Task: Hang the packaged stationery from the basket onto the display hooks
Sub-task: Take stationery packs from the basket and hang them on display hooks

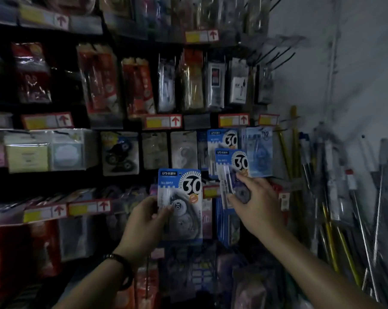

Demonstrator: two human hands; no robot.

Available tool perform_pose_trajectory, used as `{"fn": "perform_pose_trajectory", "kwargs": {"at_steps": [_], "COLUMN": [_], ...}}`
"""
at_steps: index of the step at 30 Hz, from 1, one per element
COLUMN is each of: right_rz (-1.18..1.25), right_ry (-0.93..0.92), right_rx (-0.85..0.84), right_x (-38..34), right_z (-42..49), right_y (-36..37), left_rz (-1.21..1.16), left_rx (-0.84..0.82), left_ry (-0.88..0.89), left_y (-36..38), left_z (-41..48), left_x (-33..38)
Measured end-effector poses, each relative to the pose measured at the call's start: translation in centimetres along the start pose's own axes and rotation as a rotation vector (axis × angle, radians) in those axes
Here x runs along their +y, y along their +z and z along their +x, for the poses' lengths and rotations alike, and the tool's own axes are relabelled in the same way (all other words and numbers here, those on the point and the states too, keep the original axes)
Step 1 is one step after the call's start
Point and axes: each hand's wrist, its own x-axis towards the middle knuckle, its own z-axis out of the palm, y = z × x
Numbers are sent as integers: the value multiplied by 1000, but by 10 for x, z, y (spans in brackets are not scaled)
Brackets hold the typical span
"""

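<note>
My left hand [147, 216] grips a blue correction-tape pack [184, 197] marked "30" by its left edge, upright, in front of the display. My right hand [253, 204] pinches a second, matching pack [232, 166] by its lower part and holds it up against the row of hanging packs. Directly behind it another blue "30" pack [222, 139] hangs on a hook, with a pale blue "12" pack [260, 150] to its right. The hook itself is hidden behind the packs. The basket is not in view.
The dark pegboard display is crowded with hanging stationery packs and red-and-yellow price tags [163, 122]. Bare black hooks [277, 56] stick out at the upper right. Long rods and poles [335, 197] lean against the grey wall on the right.
</note>
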Motion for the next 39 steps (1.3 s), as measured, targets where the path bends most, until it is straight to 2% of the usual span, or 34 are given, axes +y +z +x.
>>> {"fn": "perform_pose_trajectory", "kwargs": {"at_steps": [8, 15, 28, 32, 35, 39], "right_rz": [-99, -157, -144, -184, -139, 20], "right_ry": [-23, -33, 16, 14, 9, -115], "right_rx": [30, 31, -101, -179, -97, 19], "right_x": [12, 17, 12, 12, 8, -1], "right_z": [70, 97, 121, 124, 114, 84], "right_y": [20, 31, 56, 55, 42, 23], "left_rz": [27, 4, 18, -41, -19, -30], "left_rx": [-5, 1, 4, -11, -28, -46], "left_ry": [0, -37, -57, -85, -95, -102], "left_y": [20, 30, 48, 49, 53, 66], "left_z": [63, 81, 96, 98, 99, 97], "left_x": [37, 41, 39, 43, 48, 58]}}
